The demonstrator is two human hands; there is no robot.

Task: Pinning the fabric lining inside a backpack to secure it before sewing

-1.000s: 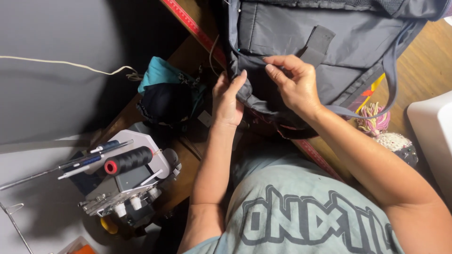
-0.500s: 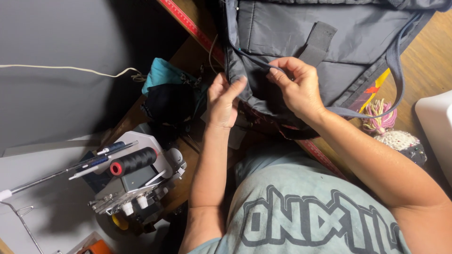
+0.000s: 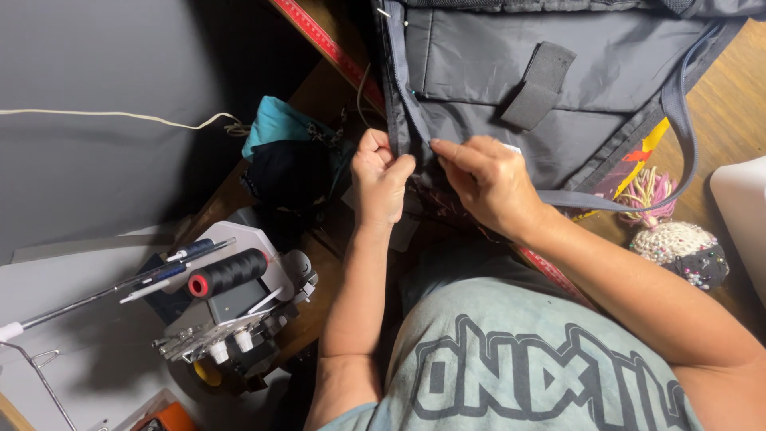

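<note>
A grey fabric bag panel [image 3: 606, 72] with a dark hook-and-loop tab [image 3: 538, 84] lies across the wooden table. My left hand [image 3: 381, 179] is closed in a fist on the panel's folded left edge, near a pin. My right hand [image 3: 487, 183] pinches the same grey edge strip just right of the left hand, fingertips almost touching it. A grey strap [image 3: 678, 120] loops off the panel's right side.
A red measuring tape [image 3: 323, 40] runs diagonally along the table edge. Teal and black cloth [image 3: 287, 152] is piled at left. A sewing machine with a black thread spool [image 3: 227, 273] stands lower left. A knitted pincushion [image 3: 678, 251] lies at right, and a white object [image 3: 742, 207] sits at the right edge.
Both hands have slid down the panel's left edge toward its lower corner and drawn closer together; the left hand has closed into a fist on the fold.
</note>
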